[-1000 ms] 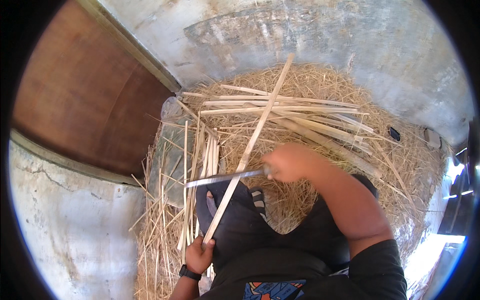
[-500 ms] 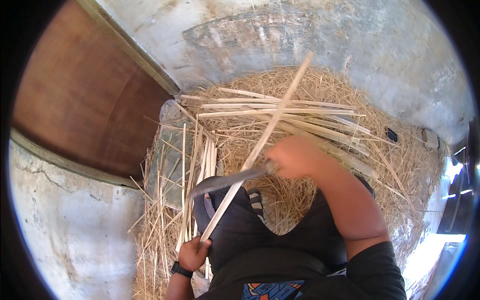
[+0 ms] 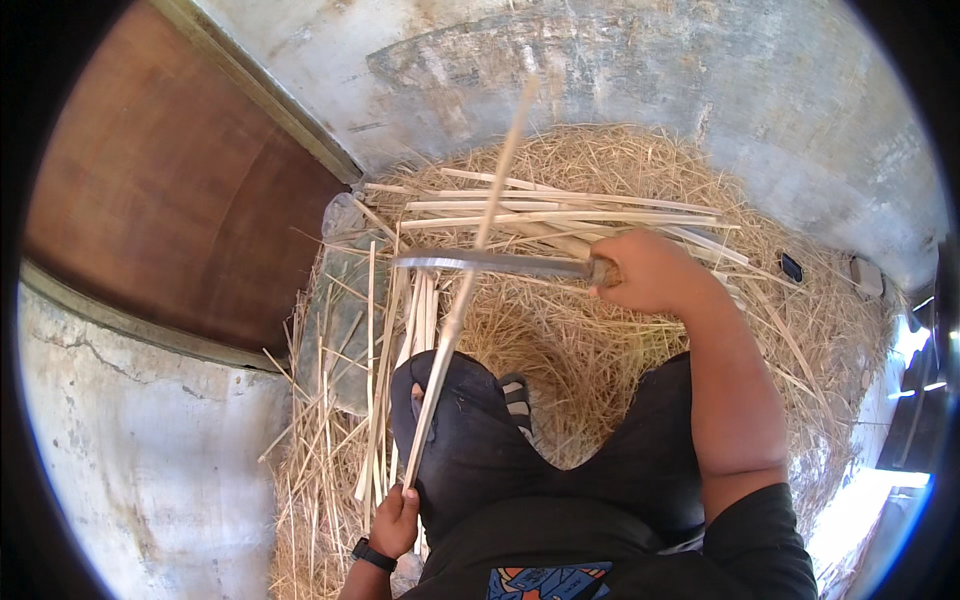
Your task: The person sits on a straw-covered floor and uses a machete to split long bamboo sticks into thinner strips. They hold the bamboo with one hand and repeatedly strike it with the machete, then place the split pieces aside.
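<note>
- We see the left hand (image 3: 396,520) low in the view, near the near left edge of the straw floor, its fingers clamped on the lower end of a long pale strip (image 3: 456,318).
- That strip slants up from the hand, past the left knee (image 3: 432,385), its far end standing out in front of the grey wall (image 3: 640,70); we find that tip slightly blurred, and we cannot tell whether the strip touches the knee.
- We see the right hand (image 3: 650,272) above the middle of the straw floor (image 3: 580,350), its fingers closed around the handle of a curved knife (image 3: 500,262).
- The blade points left and lies across the strip about midway along it; we cannot tell whether the two are touching there.
- Toward the far edge of the floor, we see a loose stack of pale strips (image 3: 570,215) lying roughly crosswise, some over others.
- Nearer the left edge, more strips (image 3: 420,320) lie lengthwise, beside a flat grey-green slab (image 3: 340,310) with thin pieces scattered over it.
- Near the far right corner of the floor, we see a small black object (image 3: 790,267), and just beyond it a pale block (image 3: 866,276) by the wall.
- We see a dark watch (image 3: 374,554) on the left wrist, and a striped shoe (image 3: 516,405) between the knees.
- A brown panel (image 3: 180,190) stands beyond the floor's far left corner.
</note>
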Demonstrator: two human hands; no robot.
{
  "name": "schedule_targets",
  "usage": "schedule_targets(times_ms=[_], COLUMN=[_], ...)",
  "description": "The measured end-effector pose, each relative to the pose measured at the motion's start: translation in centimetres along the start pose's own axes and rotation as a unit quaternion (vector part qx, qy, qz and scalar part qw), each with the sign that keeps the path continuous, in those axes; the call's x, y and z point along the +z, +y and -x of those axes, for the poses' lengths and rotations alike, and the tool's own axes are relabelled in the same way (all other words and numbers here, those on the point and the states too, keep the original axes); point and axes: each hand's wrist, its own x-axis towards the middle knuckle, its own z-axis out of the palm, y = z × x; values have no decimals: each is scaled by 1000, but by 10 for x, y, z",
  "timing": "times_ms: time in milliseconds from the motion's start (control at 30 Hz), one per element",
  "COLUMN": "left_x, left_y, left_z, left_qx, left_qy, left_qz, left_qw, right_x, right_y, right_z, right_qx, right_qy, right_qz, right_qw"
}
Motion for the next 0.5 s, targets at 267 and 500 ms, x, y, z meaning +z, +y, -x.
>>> schedule_targets(times_ms=[267, 500], left_x=[-11, 2], left_y=[9, -9], left_z=[-5, -3], left_qx=[103, 126], left_qy=[-8, 82], left_qz=[-84, -44], left_qw=[991, 988], right_x=[29, 13], right_y=[-20, 9], right_z=[-8, -18], right_qx=[-87, 46], right_qy=[-72, -30], right_qz=[42, -20], right_qw=[993, 998])
